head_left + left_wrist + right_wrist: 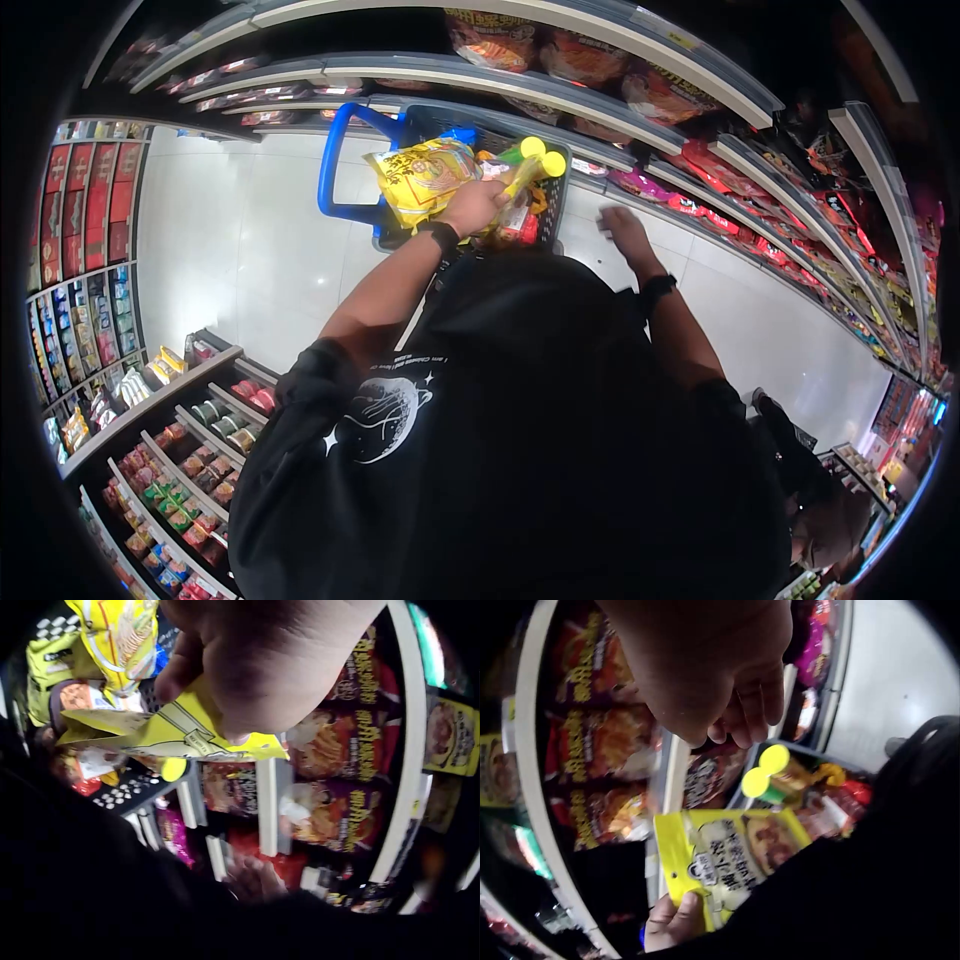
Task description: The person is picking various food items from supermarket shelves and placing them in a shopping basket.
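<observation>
My left hand [475, 208] pinches a flat yellow food packet [731, 855] at one end, with the thumb on its printed face in the right wrist view. In the head view that packet overlaps the shopping basket [380, 240], which has a blue handle [335, 160]. Inside the basket lie a large yellow bag [425, 180], two containers with yellow lids [533, 148] and a red package [518, 225]. My right hand [625, 232] hangs in the air right of the basket, its fingers [754, 712] loosely bent with nothing in them.
Shelves [560, 95] of bagged noodles [607, 742] run along the far side and curve down the right. Behind me on the left stands a low display [180, 440] of small packs. Pale tiled floor [240, 230] lies between. Another person [790, 430] is at the lower right.
</observation>
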Tool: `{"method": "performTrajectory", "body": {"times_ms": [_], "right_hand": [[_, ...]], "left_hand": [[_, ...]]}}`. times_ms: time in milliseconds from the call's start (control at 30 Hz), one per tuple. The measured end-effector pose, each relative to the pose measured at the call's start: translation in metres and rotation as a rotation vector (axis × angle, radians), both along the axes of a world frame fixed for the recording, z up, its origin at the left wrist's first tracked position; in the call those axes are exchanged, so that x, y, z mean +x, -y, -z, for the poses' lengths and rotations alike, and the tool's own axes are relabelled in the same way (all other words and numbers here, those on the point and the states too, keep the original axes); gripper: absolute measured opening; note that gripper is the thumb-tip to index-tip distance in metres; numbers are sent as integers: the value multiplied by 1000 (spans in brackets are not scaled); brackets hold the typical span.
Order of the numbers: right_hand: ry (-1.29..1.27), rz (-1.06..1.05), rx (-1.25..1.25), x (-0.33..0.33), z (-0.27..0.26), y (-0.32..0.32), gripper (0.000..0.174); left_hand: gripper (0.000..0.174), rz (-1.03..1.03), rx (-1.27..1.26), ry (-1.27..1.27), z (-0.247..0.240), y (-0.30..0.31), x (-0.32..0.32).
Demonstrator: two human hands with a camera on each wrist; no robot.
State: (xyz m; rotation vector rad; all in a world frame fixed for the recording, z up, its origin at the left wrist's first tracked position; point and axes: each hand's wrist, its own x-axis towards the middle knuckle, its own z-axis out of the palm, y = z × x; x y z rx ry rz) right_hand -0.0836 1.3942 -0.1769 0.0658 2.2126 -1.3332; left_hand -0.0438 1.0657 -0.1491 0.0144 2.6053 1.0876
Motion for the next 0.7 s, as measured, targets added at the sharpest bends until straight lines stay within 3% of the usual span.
{"method": "performTrajectory", "body": {"times_ms": [33,67,133,167,233,267,300,400,533,567,667,700], "right_hand": [[35,1,59,19,21,-28,34],[-108,-118,205,40,66,-67,33],[341,77,255,82,65,-106,31],[478,217,250,105,69,-125,30],[388,35,274,153,85,-175,30],[425,48,289,163,75,-178,31],[462,62,304,174,65,-181,32],[511,92,330,187,76,-180,35],[378,114,210,164,88,-161,36],[363,155,155,157,82,-150,36],[370,348,-31,120,28,-101,36],[353,328,-73,116,45,-105,36]], "left_hand": [[23,1,8,30,1,3,-1],[24,-36,35,12,8,5,-2],[26,-114,84,-23,28,10,-4],[24,-204,170,192,8,6,-6],[23,-264,314,127,18,4,-3],[23,-291,385,94,23,3,-3],[23,-366,439,280,11,2,-3],[29,-381,452,296,55,6,2],[36,-241,104,448,58,17,12],[37,-172,-60,241,68,24,17],[36,-227,83,252,103,62,14],[31,-270,87,265,68,65,7]]}}
